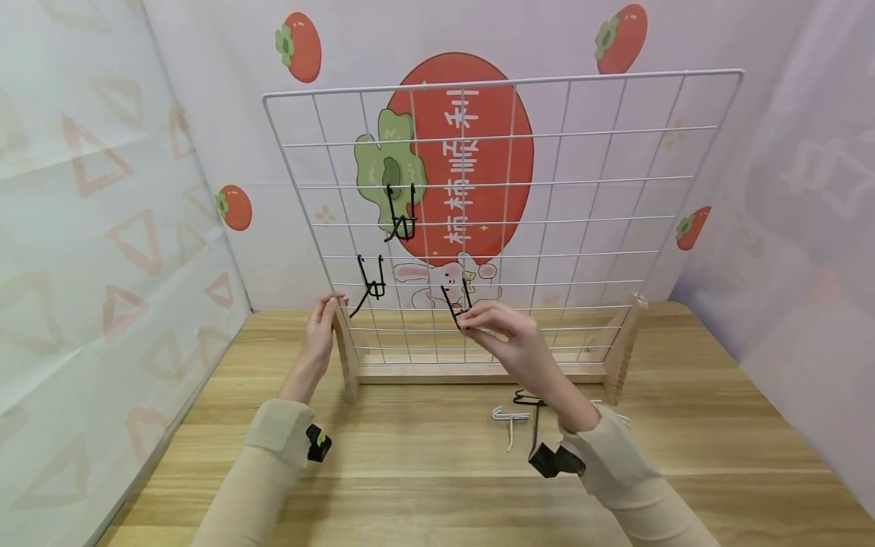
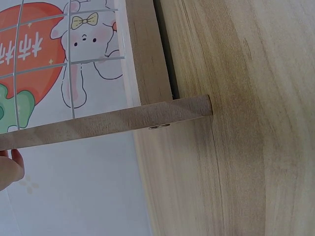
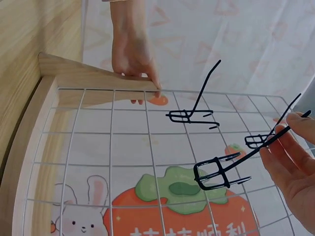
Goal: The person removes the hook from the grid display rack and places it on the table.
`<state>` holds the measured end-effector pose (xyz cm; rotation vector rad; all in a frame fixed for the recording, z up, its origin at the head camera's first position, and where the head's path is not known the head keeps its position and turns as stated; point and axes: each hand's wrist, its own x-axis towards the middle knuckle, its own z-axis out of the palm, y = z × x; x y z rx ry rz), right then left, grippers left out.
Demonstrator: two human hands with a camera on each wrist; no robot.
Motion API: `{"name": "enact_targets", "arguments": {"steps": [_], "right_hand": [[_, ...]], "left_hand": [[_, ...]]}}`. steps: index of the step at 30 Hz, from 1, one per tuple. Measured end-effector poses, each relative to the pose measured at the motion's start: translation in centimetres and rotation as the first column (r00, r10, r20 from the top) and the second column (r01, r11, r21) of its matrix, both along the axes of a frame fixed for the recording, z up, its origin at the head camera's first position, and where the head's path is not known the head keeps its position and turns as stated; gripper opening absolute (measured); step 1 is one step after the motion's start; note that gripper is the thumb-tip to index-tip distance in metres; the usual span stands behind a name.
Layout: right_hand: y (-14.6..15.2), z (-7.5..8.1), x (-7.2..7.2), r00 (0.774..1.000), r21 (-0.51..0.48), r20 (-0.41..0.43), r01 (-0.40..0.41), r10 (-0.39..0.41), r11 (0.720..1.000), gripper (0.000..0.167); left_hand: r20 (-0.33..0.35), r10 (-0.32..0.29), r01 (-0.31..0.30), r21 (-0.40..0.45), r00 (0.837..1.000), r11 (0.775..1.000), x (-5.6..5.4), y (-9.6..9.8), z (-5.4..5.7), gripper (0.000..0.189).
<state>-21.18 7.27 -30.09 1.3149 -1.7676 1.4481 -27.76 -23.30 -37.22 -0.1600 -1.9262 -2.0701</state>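
Note:
A white wire grid panel (image 1: 502,82) stands in a wooden stand (image 1: 478,374). My left hand (image 1: 318,334) grips the top of the stand's left side post, fingers on both sides of it in the right wrist view. Between thumb and fingertips, my right hand (image 1: 509,342) pinches the long prong of a black wire hook (image 3: 214,187). That hook's two bent ends are in front of the grid's lower middle; whether they touch the wires I cannot tell. Two similar hooks hang on the grid: a lower left hook (image 1: 374,289) and an upper hook (image 1: 403,220).
On the wooden table (image 1: 410,486), near my right wrist, lie a white hook (image 1: 510,415) and a black hook (image 1: 536,425). More white wire (image 1: 622,419) shows partly behind that wrist. A printed backdrop (image 1: 567,38) rises behind the grid, with a curtain (image 1: 102,266) on the left.

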Motion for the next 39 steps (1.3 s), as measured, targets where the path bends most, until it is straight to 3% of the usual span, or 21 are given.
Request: {"name": "enact_targets", "arguments": {"steps": [19, 39], "right_hand": [[0.8, -1.7, 0.4, 0.998, 0.087, 0.052, 0.042, -0.047, 0.995, 0.019], [1.4, -3.8, 0.2, 0.994, 0.116, 0.111, 0.001, -0.014, 0.993, 0.019]], "left_hand": [[-0.018, 0.003, -0.003, -0.008, 1.0, 1.0, -0.1, -0.1, -0.1, 0.018], [0.028, -0.014, 0.014, -0.005, 1.0, 1.0, 0.1, 0.0, 0.1, 0.02]]}}
